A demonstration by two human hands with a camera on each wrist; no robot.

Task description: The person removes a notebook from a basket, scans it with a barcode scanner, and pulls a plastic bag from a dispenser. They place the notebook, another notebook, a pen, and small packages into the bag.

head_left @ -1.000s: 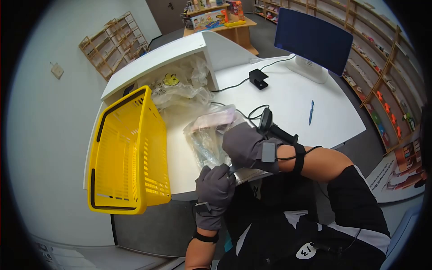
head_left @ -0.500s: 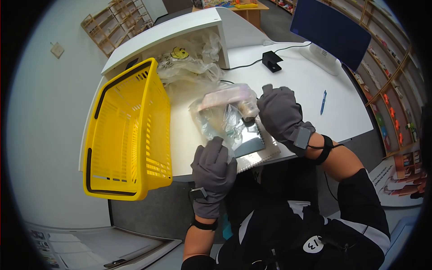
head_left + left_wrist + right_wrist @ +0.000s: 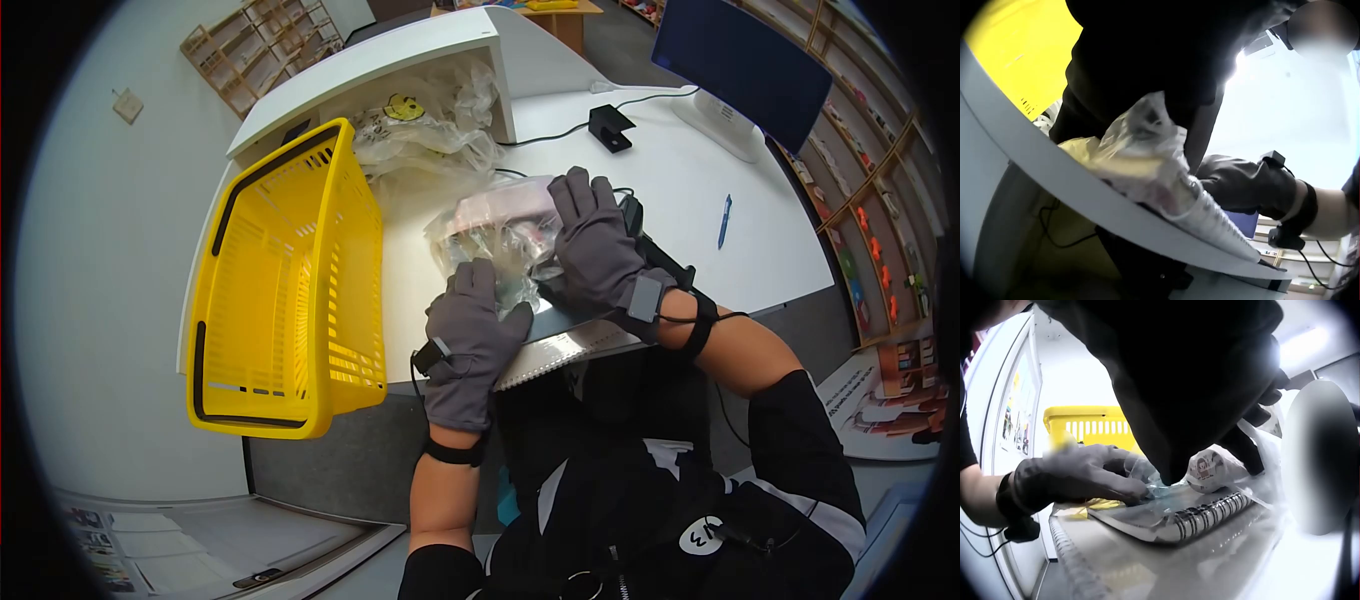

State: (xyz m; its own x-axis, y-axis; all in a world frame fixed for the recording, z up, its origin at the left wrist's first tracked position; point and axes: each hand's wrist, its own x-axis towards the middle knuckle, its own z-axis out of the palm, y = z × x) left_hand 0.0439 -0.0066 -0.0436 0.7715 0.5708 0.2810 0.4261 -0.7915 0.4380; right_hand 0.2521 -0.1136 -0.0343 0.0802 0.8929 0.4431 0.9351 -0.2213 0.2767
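Note:
A clear plastic bag [image 3: 490, 238] lies on the counter with a pink package [image 3: 505, 207] inside. Beneath its front part are spiral-bound notebooks [image 3: 1210, 515], one on top of another near the counter's edge. My gloved left hand [image 3: 468, 335] rests its extended fingers on the bag's front left part. Over the bag's right side is my gloved right hand [image 3: 600, 245], fingers stretched forward and touching the plastic. A white rounded item with a small printed figure [image 3: 1209, 469] shows under the right hand in the right wrist view.
The yellow basket [image 3: 345, 300] stands at the counter's left edge. Crumpled plastic bags [image 3: 430, 130] fill the shelf at the back. A black handheld scanner [image 3: 665, 262] lies partly hidden behind the right hand. Farther right are a blue pen [image 3: 724, 222] and a monitor [image 3: 745, 65].
My hands were together at the bag's front edge, then parted. The right hand swung out right and came back onto the bag. The left hand's curled fingers straightened and moved forward onto the plastic.

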